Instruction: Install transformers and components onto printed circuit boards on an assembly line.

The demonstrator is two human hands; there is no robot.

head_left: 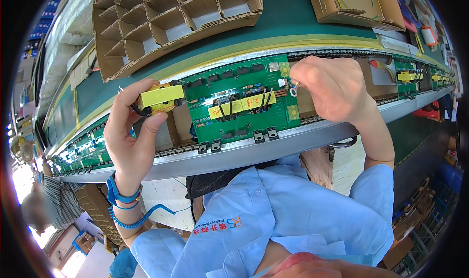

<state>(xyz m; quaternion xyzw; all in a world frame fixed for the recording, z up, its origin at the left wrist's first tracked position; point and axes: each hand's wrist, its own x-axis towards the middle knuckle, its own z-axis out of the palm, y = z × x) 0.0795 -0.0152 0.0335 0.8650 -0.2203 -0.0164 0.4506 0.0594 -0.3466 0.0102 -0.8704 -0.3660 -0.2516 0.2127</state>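
Observation:
My left hand (128,136) holds a yellow-taped transformer (161,96) between thumb and fingers, just above the left end of a green circuit board (264,79). Closed in a pinch, my right hand (334,88) is over the board's right end. A small metal ring terminal (293,91) sticks out below its fingertips. Two yellow-taped parts (242,106) with black leads stand mid-board. Several black transistors (259,135) line the board's near edge. A blue wrist strap (113,192) with a coiled cord circles my left wrist.
The board sits on a conveyor with a metal rail (244,151) along its near side. More boards (409,77) lie to the right and left. Behind are a divided cardboard box (181,31) and a box with yellow wires (364,14). Another person's striped sleeve (61,200) shows at lower left.

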